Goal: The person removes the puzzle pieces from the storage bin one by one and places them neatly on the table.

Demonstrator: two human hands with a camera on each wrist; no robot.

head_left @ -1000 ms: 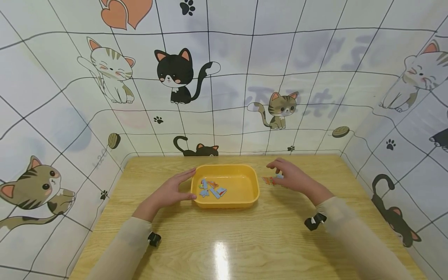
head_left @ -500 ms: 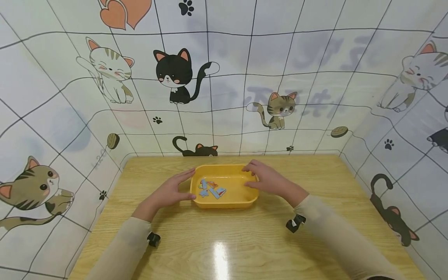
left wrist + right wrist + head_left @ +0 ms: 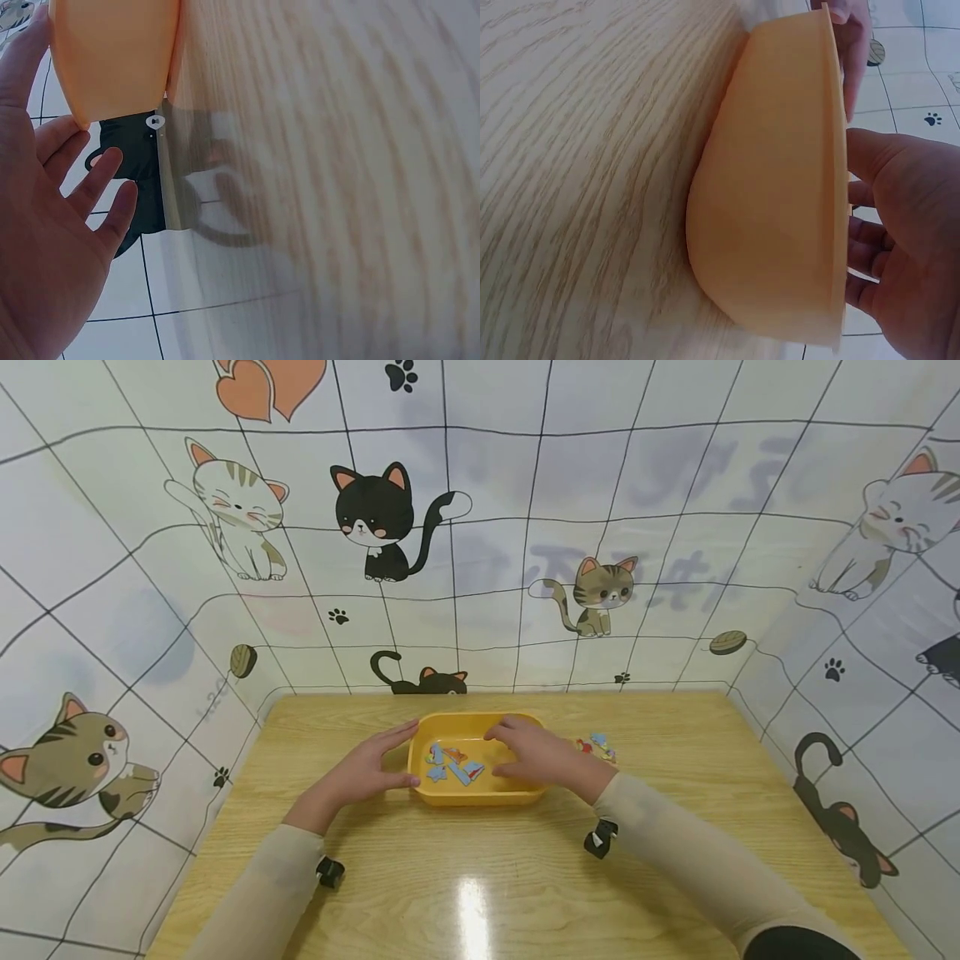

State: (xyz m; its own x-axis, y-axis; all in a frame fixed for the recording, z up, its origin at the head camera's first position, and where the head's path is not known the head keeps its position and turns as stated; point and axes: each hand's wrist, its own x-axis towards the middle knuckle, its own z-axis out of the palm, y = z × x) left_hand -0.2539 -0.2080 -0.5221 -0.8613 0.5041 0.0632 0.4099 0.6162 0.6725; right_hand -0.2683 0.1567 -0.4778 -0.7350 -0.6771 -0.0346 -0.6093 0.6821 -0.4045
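Note:
A yellow tray (image 3: 480,800) sits on the table with several small puzzle-like pieces (image 3: 456,764) in light blue, orange and red at its left side. My left hand (image 3: 369,768) touches the tray's left end, thumb near the front corner and straight fingers at the back one. In the left wrist view its other fingers are spread and relaxed. Over the tray's right half my right hand (image 3: 536,752) reaches in, thumb and fingers apart, nothing visible between them. The right wrist view shows its fingers partly hidden behind the tray's rim (image 3: 838,180).
More colourful pieces (image 3: 597,746) lie in a small cluster right of the tray, partly covered by my right wrist. A cat-printed curtain (image 3: 495,560) stands along the table's back edge and both sides. Wooden tabletop (image 3: 420,877) stretches in front.
My right hand has moved left from the cluster of pieces, across the tray's right rim, to over its inside. The left hand and the tray have stayed in place.

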